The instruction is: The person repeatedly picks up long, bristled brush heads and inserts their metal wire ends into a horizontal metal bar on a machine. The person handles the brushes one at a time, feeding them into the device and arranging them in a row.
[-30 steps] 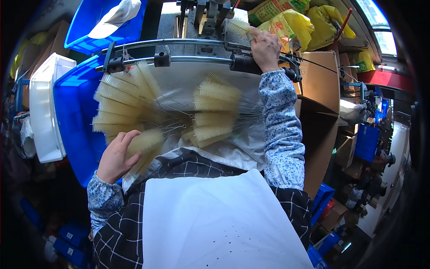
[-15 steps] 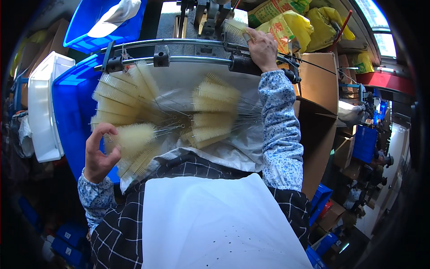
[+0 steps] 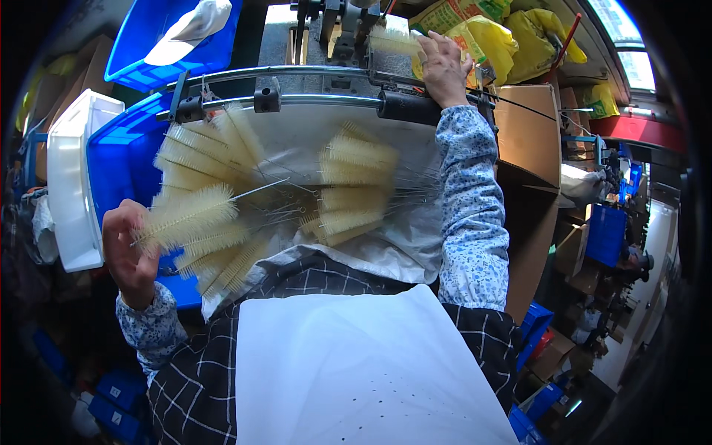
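My left hand (image 3: 132, 256) is at the left, its fingers closed on the tip of a pale bristle brush (image 3: 194, 213). This brush is tilted, its bare wire end pointing up and right. Beneath and behind it lies a fanned pile of similar brushes (image 3: 199, 152) with wire stems. A second stack of brushes (image 3: 358, 167) rests to the right, loops and stems toward my right sleeve. At the machine (image 3: 343, 55), my right hand (image 3: 443, 73) has its bent fingers at the right end of another brush (image 3: 393, 41), which lies nearly level; the fingertips' contact is partly hidden.
Two metal rails (image 3: 311, 99) cross in front of the machine. Blue bins (image 3: 122, 159) and a white tub (image 3: 78, 185) stand left. A cardboard box (image 3: 528, 137) is right of my arm, with yellow bags (image 3: 530, 44) behind. A white sheet (image 3: 348, 356) covers my lap.
My left hand has moved left and slightly down, drawing a brush off the pile, its wire end now raised. My right hand has shifted right and up; its brush has swung nearly level.
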`<act>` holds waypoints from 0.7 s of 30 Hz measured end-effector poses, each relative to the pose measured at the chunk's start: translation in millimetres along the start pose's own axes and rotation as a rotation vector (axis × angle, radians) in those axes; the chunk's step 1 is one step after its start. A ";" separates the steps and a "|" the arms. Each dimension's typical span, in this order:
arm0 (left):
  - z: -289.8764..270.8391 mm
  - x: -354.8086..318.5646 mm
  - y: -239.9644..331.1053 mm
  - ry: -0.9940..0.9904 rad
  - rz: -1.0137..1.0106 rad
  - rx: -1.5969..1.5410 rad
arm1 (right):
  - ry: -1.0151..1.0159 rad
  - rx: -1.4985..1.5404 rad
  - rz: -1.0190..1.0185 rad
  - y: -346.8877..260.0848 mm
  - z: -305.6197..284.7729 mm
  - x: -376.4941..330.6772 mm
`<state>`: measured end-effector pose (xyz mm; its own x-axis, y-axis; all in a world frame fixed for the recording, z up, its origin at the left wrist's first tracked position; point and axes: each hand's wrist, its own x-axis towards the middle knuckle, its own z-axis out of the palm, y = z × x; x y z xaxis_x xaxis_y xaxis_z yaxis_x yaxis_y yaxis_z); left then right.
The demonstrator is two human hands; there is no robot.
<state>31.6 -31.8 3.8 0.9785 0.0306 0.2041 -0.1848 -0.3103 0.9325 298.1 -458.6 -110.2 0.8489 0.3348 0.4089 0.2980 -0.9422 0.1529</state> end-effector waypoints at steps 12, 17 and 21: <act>2.9 8.3 1.8 0.089 0.085 0.018 | 0.032 0.413 0.284 -0.8 -11.1 -19.0; -6.9 1.4 5.3 0.188 0.048 0.015 | -0.025 0.401 0.330 -17.7 -16.1 -14.1; -9.0 -1.0 7.0 0.218 0.020 0.000 | -0.018 0.355 0.307 -27.3 -17.3 -10.9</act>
<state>28.5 -25.5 12.8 0.9318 0.2289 0.2818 -0.2037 -0.3130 0.9277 273.1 -436.4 -103.2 0.9276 0.0424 0.3712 0.1598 -0.9431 -0.2917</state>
